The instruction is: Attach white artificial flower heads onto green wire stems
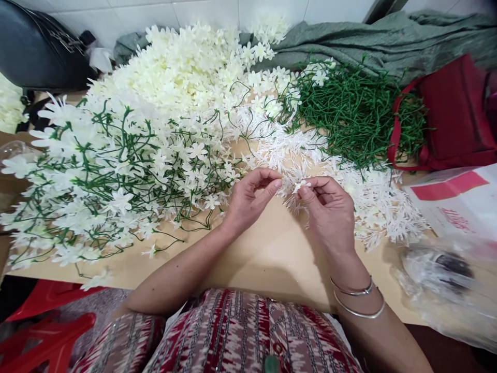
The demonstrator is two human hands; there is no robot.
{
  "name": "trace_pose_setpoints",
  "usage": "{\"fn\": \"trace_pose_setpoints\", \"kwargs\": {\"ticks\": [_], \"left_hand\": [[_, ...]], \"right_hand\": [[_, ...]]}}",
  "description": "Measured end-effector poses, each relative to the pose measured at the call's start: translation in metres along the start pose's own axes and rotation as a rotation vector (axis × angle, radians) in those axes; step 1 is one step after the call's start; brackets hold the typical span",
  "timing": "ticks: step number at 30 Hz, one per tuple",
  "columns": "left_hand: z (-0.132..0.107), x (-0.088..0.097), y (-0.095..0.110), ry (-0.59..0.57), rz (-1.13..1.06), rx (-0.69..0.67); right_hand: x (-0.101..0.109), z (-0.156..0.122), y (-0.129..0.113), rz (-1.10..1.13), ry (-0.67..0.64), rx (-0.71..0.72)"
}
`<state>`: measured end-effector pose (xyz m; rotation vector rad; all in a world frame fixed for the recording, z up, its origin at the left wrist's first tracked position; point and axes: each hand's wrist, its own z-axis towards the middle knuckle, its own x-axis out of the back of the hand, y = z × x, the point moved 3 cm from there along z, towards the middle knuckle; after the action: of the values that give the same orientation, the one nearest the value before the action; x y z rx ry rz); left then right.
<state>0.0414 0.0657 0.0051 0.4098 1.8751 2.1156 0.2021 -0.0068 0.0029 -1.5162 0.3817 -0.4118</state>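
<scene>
My right hand [329, 210] pinches a small white artificial flower piece [302, 185] between thumb and forefinger. Just left of it is my left hand [256, 196], thumb and forefinger pressed together; whatever may be between those tips is too small to make out. The two hands are a short gap apart, over the near edge of a strip of thin white stamen-like strands [295, 150]. Assembled white flowers on green stems [128, 171] lie heaped left of my left hand. Beyond my right hand is a pile of bare green plastic stems [349, 114].
Cream flower heads [186, 67] are heaped at the back. A dark red bag [458, 114] and plastic bags [446, 280] lie on the right. A black bag [42, 46] stands back left, green cloth [349, 41] along the wall. A red stool [50, 336] is below the table [256, 259].
</scene>
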Motion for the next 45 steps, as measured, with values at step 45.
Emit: {"fn": "trace_pose_setpoints", "kwargs": {"ticks": [45], "left_hand": [[0.013, -0.001, 0.014, -0.054, -0.111, 0.127]], "right_hand": [[0.015, 0.007, -0.011, 0.032, 0.167, 0.126]]}}
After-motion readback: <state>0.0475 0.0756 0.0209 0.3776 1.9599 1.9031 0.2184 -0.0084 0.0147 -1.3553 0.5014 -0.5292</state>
